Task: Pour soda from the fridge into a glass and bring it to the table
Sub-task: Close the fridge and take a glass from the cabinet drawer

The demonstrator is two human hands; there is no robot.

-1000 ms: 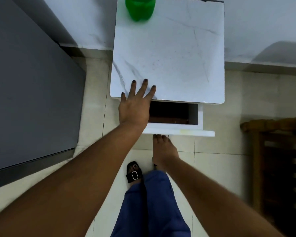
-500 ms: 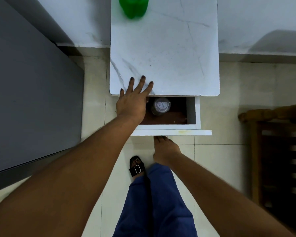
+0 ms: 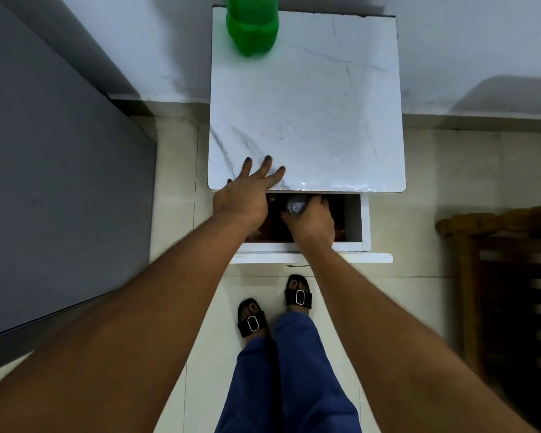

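In the open drawer under the white marble-look surface, my right hand closes around a glass, fingers and thumb curled round its side so that only part of the clear rim and mouth shows between them. My left hand lies flat with fingers spread straight, holding nothing, its fingertips on the front edge of the surface and its palm over the drawer's left end. The green soda bottle stands upright at the far left corner of the surface, well apart from both hands, its upper part cut off by the frame. I judge the glass to be light, rigid and smooth, so likely slippery and certainly breakable if it knocks the drawer wall or the overhanging edge above it on the way out. The sound grip, as I see it, is around the body below the rim, where my fingers wrap now, lifting straight up and then clear toward me, not tilting it under the overhang. The bottle looks like thin, slightly yielding plastic; how full it is I cannot tell, so its weight is unknown, and I would take it round the narrower waist and not squeeze hard once the cap is off. Dark shapes lie in the drawer beside the glass, too dim to name.
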